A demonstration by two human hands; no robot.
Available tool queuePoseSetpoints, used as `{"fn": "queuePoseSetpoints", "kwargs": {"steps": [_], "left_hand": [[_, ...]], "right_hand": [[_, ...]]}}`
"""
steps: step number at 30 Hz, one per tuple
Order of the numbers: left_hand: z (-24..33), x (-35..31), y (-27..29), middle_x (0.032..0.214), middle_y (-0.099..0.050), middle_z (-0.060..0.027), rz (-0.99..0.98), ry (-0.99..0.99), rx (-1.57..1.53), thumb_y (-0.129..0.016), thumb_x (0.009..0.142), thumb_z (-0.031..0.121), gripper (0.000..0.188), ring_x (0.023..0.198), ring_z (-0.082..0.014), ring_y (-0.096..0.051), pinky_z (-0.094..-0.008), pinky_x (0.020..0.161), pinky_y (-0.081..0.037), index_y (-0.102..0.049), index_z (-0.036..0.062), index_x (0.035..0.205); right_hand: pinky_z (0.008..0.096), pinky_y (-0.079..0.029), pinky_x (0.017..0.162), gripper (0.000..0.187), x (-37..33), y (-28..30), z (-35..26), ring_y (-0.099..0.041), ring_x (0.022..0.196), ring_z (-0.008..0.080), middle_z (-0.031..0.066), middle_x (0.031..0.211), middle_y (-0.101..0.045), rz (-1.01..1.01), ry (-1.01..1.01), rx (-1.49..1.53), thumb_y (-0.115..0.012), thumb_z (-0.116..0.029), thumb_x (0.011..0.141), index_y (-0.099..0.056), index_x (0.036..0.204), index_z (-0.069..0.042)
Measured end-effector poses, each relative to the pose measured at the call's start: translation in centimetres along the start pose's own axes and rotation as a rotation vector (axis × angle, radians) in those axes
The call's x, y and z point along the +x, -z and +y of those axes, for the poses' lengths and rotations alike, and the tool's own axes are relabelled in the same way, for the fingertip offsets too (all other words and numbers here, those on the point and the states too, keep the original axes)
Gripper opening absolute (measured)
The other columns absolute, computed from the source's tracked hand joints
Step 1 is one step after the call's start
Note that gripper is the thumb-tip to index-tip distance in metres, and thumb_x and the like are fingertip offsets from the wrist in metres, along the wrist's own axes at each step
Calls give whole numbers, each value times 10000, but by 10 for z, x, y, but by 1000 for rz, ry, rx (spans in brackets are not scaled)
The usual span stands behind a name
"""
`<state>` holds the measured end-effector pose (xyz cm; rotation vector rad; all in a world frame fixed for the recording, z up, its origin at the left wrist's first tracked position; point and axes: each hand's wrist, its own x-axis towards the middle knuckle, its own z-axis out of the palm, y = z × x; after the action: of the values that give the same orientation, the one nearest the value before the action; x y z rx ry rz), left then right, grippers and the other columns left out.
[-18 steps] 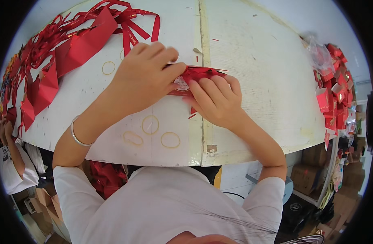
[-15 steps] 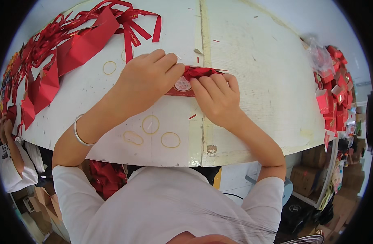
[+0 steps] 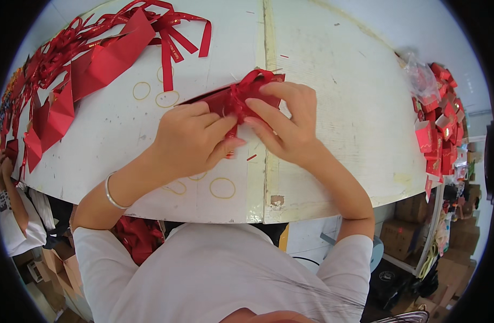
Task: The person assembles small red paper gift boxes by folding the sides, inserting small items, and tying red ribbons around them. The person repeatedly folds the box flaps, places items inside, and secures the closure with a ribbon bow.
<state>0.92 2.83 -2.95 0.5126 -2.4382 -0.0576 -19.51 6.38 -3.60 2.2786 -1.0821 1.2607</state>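
Observation:
A red paper gift box (image 3: pixel 212 102) lies tilted on the white table in front of me, with a red ribbon bow (image 3: pixel 252 81) on it. My left hand (image 3: pixel 190 134) is at the box's near left side, its thumb and forefinger closing on the ribbon beside the knot. A short ribbon tail (image 3: pixel 232 141) hangs near that thumb. From the right, the curled fingers of my right hand (image 3: pixel 290 121) press in at the bow, thumb below and fingertips on the loop. The knot is partly hidden by my fingers and slightly blurred.
Red ribbons (image 3: pixel 96 37) and folded red card (image 3: pixel 112 59) pile up at the far left. Yellow rubber bands (image 3: pixel 222 188) lie about the table. Small red boxes (image 3: pixel 438 134) and a clear plastic bag (image 3: pixel 419 75) fill the right edge. Another person's arm (image 3: pixel 15 194) shows at far left.
The box has turned from nearly level to slanting, its right end farther away. A ribbon bow now stands up on it. My hands have shifted round the knot, the left one nearer to me.

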Motion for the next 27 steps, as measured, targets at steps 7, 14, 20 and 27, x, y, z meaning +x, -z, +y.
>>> {"fn": "queuePoseSetpoints", "kwargs": {"steps": [7, 14, 20, 27], "left_hand": [[-29, 22, 22, 891, -647, -119, 173, 197, -116, -612, 808, 121, 243, 760, -238, -595, -314, 650, -470, -631, 38, 1035], [-39, 13, 9, 1040, -628, -141, -186, 345, -631, -527, 831, 4, 306, 904, -261, -602, -319, 804, -473, -561, -18, 1134], [-35, 14, 10, 1104, -608, -140, -219, 364, -645, -506, 837, -36, 327, 961, -224, -596, -295, 841, -471, -554, -13, 1160], [-37, 14, 8, 1100, -601, -151, -129, 397, -631, -551, 831, 35, 330, 960, -229, -592, -297, 830, -471, -560, 14, 1160]], "right_hand": [[341, -280, 635, 324, 22, -15, -14, -439, 610, 181, 10, 628, -474, -133, -234, -165, -721, -318, 683, -513, 566, -98], [344, -320, 645, 200, 22, -22, -16, -462, 639, 180, 21, 680, -489, -283, -51, -428, -667, -230, 704, -525, 664, -94], [307, -346, 635, 185, 18, -5, -11, -458, 669, 166, 19, 710, -455, -304, 153, -464, -645, -261, 735, -561, 799, -109], [377, -436, 750, 317, 18, 14, 13, -543, 865, 283, 137, 966, -576, -46, -317, 41, -667, -103, 745, -595, 1044, -27]]}}
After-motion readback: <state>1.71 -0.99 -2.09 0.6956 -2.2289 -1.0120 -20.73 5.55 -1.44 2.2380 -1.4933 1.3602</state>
